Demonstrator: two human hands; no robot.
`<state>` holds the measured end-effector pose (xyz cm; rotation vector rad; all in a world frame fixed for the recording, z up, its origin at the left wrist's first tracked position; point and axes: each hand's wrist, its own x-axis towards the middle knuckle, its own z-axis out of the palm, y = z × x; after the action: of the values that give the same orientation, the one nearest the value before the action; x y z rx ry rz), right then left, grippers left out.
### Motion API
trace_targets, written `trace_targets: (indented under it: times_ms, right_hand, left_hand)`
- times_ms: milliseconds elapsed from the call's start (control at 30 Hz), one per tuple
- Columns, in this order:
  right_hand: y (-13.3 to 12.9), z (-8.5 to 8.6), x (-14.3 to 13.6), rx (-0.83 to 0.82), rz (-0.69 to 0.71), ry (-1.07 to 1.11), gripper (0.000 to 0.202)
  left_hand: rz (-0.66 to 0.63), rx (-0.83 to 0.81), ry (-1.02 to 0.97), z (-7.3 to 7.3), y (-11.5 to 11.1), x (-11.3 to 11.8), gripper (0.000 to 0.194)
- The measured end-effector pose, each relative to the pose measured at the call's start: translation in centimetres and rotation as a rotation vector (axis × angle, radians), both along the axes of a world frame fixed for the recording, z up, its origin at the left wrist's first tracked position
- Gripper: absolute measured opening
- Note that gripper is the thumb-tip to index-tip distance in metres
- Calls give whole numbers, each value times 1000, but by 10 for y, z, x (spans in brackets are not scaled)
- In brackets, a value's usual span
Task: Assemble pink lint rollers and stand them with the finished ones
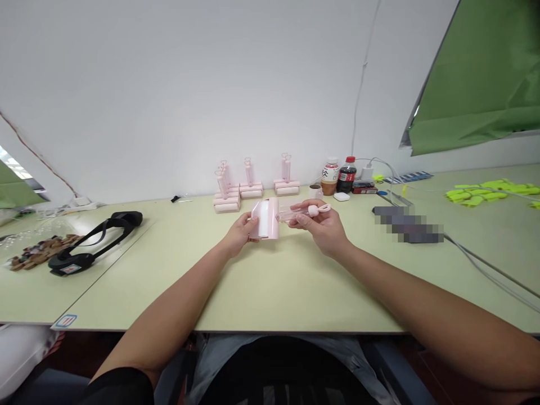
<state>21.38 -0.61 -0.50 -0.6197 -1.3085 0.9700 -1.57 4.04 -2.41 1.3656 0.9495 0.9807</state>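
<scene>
Above the middle of the table [270,298] I hold a pink lint roller [273,219] on its side. My left hand [242,232] grips the roller end, where a white roll shows beside the pink cover. Round the clear pinkish handle, the fingers of my right hand [323,226] are closed, with a pink loop sticking out past them. Beyond my hands, several like lint rollers [251,188] stand upright near the wall, handles up.
A drink bottle with a white cap [330,177], a cola bottle [347,177] and a cup [315,192] stand at the back right. To the left lies a black strap-like headset [97,244]. Cables and a pixelated dark object [407,225] lie right; yellow-green pieces [489,192] beyond.
</scene>
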Motion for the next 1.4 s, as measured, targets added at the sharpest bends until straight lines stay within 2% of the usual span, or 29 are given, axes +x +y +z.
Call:
trace_targets:
  times_ms: [233,433,600,700,767,867,967,1067,1200,1400]
  right_hand:
    - [1,-2,-2,-80,49,5,34]
    - [1,-5,-5,-113,106,-16,33]
    - [3,-10,-6,-95,198,-69,45]
    - [7,-12,-2,-19,120,-81,60]
    - [10,-11,3,77,-6,-182,53]
    - [12,-7,11,204,-237,-429,32]
    - [10,-2,16,249,-366,-565,32]
    - [9,-1,17,196,-371,-541,38]
    - [9,-2,15,50,-295,-457,47]
    - [8,-3,11,-48,-212,-407,53]
  left_hand:
    - [-24,34,-16,-3,-3,7,57]
    - [-37,4,15,2,-12,13,65]
    - [66,9,63,3,-14,17,74]
    - [145,17,58,3,-10,15,71]
    - [175,17,50,2,-6,12,68]
    - [199,26,47,2,-3,8,65]
    - [200,74,48,0,-3,8,66]
    - [230,175,34,-2,-5,11,69]
    - [270,305,26,-3,-8,14,70]
    - [265,308,67,0,-10,12,72]
